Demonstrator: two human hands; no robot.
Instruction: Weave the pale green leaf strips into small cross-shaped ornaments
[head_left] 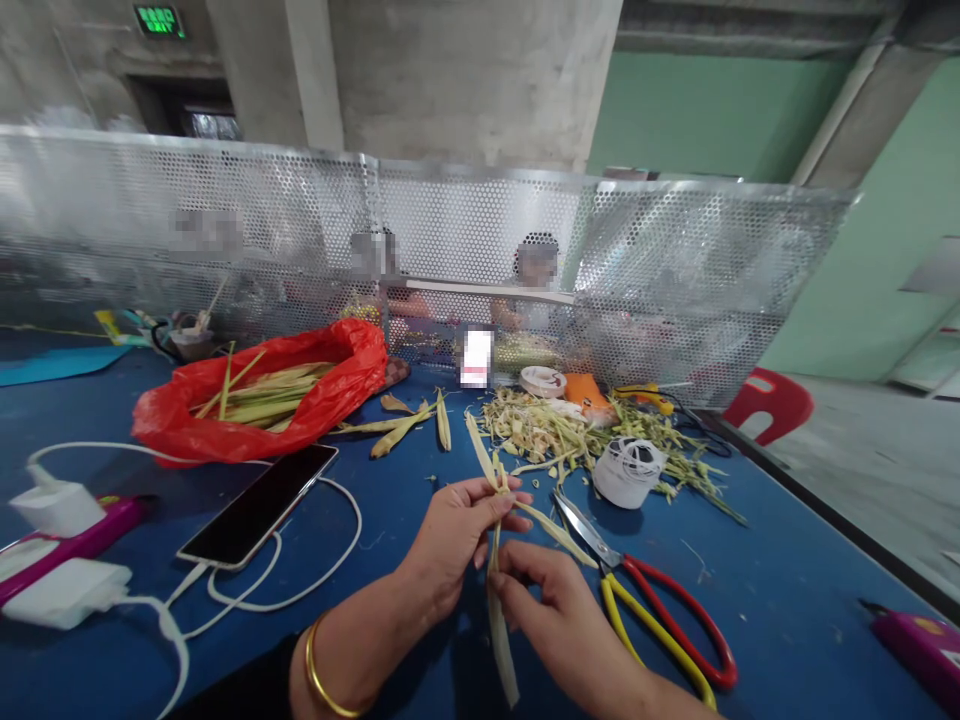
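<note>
My left hand (pixel 457 525), with a gold bangle at its wrist, pinches a small bundle of pale dried leaf strips where they cross. One leaf strip (pixel 498 630) hangs down toward me, and my right hand (pixel 544 600) has its thumb and fingers closed on it. Other ends of the bundle point up and away to the right. Scissors (pixel 600 545) with one red and one yellow handle lie just right of my hands, blades angled away. Beyond them stands a roll of white tape or ribbon (pixel 628 472). A few loose dried leaves (pixel 405 430) rest ahead of my left hand.
A red plastic bag (pixel 247 440) of long leaves sits at left. Nearer are a phone (pixel 259 508), white cables and a purple power strip (pixel 112 525). Plant scraps (pixel 540 435) are heaped ahead right. A perforated metal screen (pixel 465 220) bounds the table; people sit behind it.
</note>
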